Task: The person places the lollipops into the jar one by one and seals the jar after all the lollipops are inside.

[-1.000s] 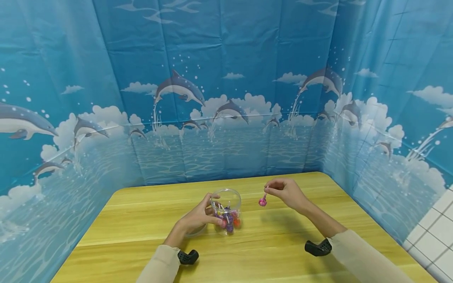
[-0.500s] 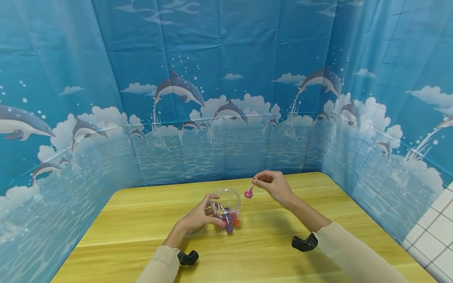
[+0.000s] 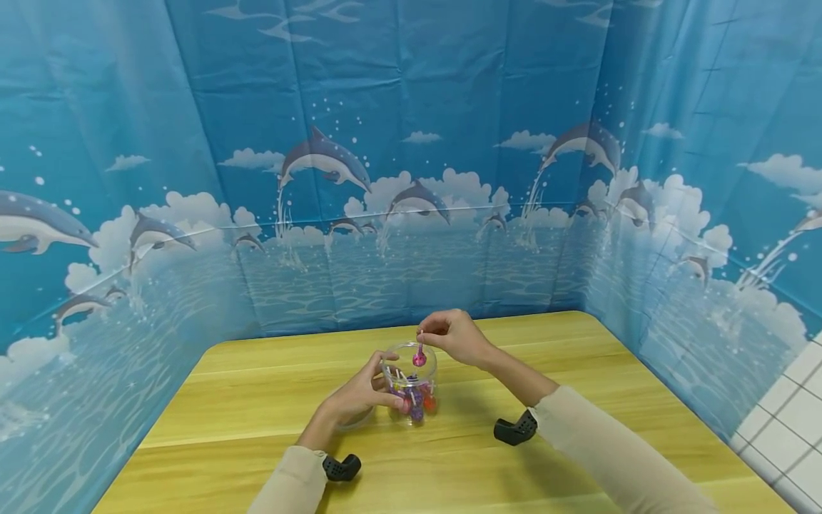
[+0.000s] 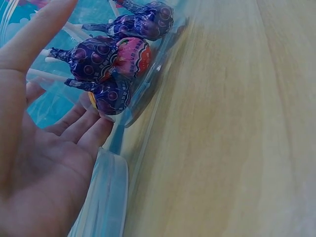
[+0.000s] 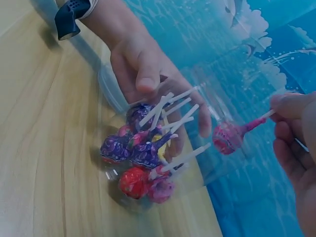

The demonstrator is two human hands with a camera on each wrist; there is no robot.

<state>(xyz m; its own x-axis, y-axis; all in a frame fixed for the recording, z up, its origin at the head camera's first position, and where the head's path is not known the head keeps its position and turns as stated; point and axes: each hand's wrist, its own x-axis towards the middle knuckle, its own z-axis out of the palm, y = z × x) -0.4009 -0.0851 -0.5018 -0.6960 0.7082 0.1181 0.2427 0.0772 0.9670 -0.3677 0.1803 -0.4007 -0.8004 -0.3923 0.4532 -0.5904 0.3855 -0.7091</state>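
A clear plastic jar [image 3: 393,389] stands upright on the table with several wrapped lollipops inside, purple, red, pink and yellow. My left hand [image 3: 356,391] grips the jar from its left side, thumb in front and fingers behind. In the left wrist view, purple lollipops [image 4: 92,58] show through the wall beside the thumb. My right hand [image 3: 459,338] pinches the white stick of a pink lollipop [image 3: 419,358], which hangs candy-end down at the jar's mouth. The right wrist view shows this pink lollipop [image 5: 228,137] close by the jar's rim, above the other sticks.
A round clear lid [image 3: 357,420] lies on the wooden table [image 3: 257,400] just left of the jar, partly under my left hand. Behind the table hangs a blue dolphin-print curtain [image 3: 411,271]. White tiles [image 3: 793,421] show at the right.
My right hand has moved left with the pink lollipop, from right of the jar to its mouth. My left hand and the jar have stayed in place.
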